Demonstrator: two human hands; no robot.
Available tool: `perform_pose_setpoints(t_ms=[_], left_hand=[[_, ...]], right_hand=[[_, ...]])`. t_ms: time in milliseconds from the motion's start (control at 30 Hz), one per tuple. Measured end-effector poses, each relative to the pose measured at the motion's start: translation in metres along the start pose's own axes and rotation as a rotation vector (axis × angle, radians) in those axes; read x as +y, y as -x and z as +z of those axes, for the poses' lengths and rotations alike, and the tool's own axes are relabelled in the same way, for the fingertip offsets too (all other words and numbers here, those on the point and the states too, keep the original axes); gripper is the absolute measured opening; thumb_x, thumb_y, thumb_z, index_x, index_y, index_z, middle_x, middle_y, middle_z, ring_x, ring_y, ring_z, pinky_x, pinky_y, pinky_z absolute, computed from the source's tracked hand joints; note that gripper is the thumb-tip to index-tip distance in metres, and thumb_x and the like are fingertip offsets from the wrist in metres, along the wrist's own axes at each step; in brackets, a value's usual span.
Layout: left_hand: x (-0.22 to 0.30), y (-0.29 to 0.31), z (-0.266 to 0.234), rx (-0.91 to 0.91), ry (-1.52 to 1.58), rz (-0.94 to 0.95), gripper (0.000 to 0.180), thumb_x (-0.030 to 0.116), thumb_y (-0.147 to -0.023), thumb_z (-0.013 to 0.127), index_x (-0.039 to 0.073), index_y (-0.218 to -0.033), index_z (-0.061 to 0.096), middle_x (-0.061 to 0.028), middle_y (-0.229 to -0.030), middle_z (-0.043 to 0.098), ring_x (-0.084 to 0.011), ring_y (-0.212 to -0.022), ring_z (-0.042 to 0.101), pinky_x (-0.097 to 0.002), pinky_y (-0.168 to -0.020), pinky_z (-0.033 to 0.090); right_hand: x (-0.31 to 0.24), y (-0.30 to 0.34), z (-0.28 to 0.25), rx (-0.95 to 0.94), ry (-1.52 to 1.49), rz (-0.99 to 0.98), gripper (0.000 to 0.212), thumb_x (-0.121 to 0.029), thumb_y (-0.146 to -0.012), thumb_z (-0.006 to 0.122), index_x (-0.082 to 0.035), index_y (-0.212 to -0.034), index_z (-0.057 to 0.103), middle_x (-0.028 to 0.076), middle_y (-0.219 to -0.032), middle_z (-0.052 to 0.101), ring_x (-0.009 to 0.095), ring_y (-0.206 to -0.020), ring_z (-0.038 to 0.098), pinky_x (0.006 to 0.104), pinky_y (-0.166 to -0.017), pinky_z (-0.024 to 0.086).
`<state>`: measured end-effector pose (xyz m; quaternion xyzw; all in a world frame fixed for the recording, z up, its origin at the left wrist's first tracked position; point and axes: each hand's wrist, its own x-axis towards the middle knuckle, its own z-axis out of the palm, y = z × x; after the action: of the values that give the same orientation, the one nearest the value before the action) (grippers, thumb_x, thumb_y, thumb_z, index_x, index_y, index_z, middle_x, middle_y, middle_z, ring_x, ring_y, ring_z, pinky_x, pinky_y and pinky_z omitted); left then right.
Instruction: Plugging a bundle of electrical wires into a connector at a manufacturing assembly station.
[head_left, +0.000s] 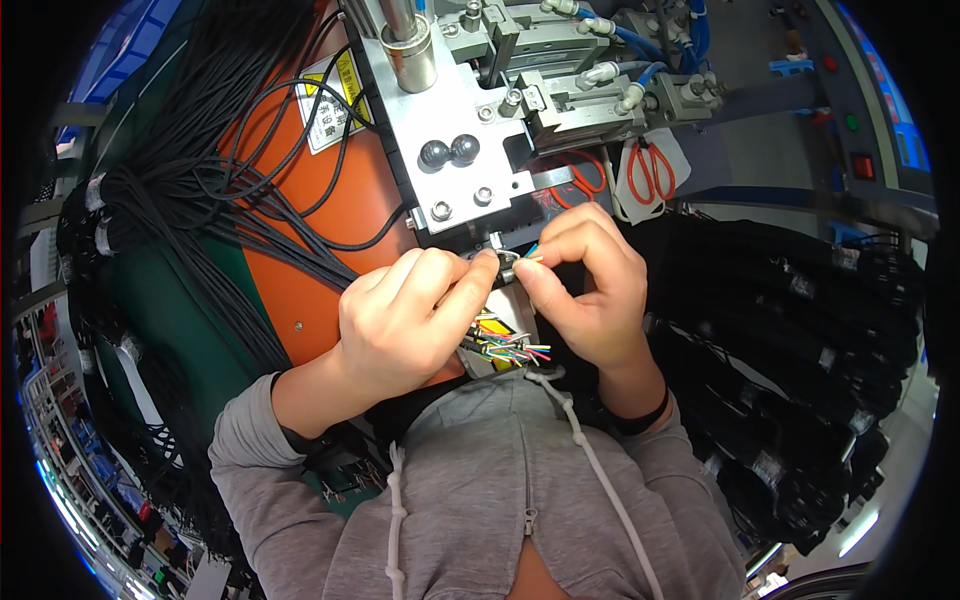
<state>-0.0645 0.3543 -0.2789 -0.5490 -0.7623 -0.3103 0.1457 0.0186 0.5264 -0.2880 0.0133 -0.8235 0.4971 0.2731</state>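
Note:
Just in front of the metal fixture plate [440,110], both my hands meet at its near edge. My left hand [405,310] is closed in a pinch, fingertips at a small dark metal part [507,264] below the plate; what it grips is hidden. With thumb and forefinger my right hand [590,285] pinches thin coloured wires [531,252], of which a blue and a pale one show. Beneath my hands lies a bunch of cable ends [515,349] with red, green, yellow, blue and white wires fanned out.
Black cables [180,190] spread over the orange surface [275,270] at left. More bundled black cables [790,370] hang at right. Pneumatic cylinders [590,90] with blue hoses sit behind the plate. Red-handled scissors [650,172] lie at its right.

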Motion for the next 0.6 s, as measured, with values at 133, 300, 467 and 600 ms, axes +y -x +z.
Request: perform_pose_setpoints(t_ms=[133,300,467,600], left_hand=[[0.003,0.0,-0.003,-0.028,-0.057,0.028,0.039,0.005,-0.059,0.069,0.003,-0.098,0.07,-0.0033,-0.077,0.057,-0.0125,-0.056,0.053,-0.0239,-0.044,0.039],[0.008,0.001,-0.002,-0.119,-0.104,0.04,0.04,0.004,-0.062,0.068,0.005,-0.102,0.07,-0.0016,-0.076,0.054,-0.0113,-0.056,0.05,-0.0231,-0.044,0.038],[0.01,-0.001,-0.002,-0.266,-0.204,-0.026,0.041,0.004,-0.066,0.065,0.007,-0.106,0.069,-0.0009,-0.071,0.044,-0.0109,-0.057,0.046,-0.0231,-0.044,0.037],[0.018,0.001,0.002,-0.265,-0.265,-0.108,0.041,0.007,-0.066,0.065,0.007,-0.107,0.069,-0.0009,-0.069,0.037,-0.0111,-0.057,0.044,-0.0238,-0.044,0.037]], right_hand=[[0.009,0.001,-0.011,-0.227,-0.362,0.394,0.01,0.003,-0.076,0.067,0.0,-0.081,0.059,0.007,-0.076,0.057,0.015,-0.068,0.053,0.0261,-0.063,0.042],[0.022,0.003,-0.009,-0.201,-0.285,0.303,0.006,0.001,-0.077,0.066,0.001,-0.08,0.061,0.008,-0.076,0.06,0.016,-0.069,0.055,0.028,-0.063,0.043],[0.023,-0.001,0.01,-0.11,0.062,0.124,0.006,0.002,-0.075,0.067,0.001,-0.075,0.061,0.009,-0.074,0.061,0.019,-0.068,0.057,0.0292,-0.063,0.044],[0.02,0.003,0.011,-0.116,0.181,0.052,0.006,0.003,-0.074,0.066,0.001,-0.074,0.06,0.01,-0.072,0.06,0.022,-0.067,0.057,0.0294,-0.063,0.045]])
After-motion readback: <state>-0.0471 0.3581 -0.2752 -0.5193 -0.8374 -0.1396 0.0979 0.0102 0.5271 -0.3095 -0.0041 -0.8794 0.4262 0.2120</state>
